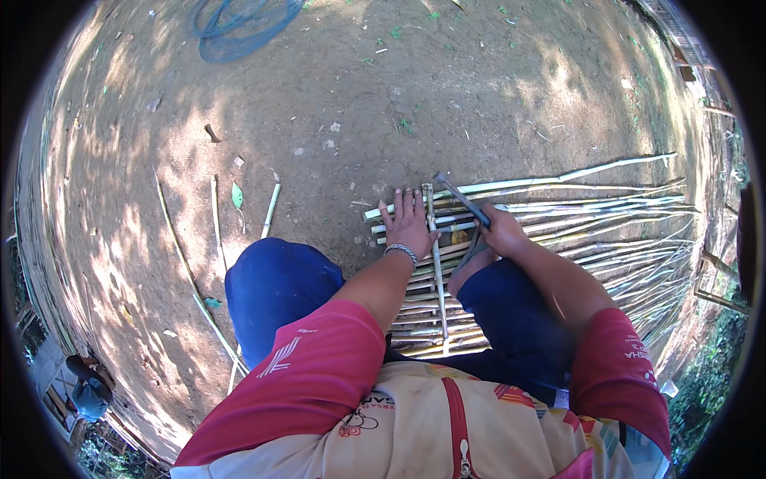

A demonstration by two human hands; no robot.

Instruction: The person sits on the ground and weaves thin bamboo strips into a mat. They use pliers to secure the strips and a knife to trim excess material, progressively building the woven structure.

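Thin poles (574, 210) lie side by side on the ground, fanning out to the right. A cross stick (439, 281) runs over them near their left ends. My left hand (410, 231) rests open on the pole ends with its fingers stretched away from me, just left of the cross stick. Closed around a dark handle, my right hand (503, 232) holds a hammer (463, 197). The hammer's head is up and to the left, close to the far end of the cross stick. My foot (471, 270) is on the poles below my right hand. No nail can be made out.
Loose sticks (185, 267) lie on the dirt to the left, near a green leaf (237, 195). A coil of blue netting or hose (239, 32) is at the far left. Another person (89, 395) is at the lower left edge. Greenery borders the right side.
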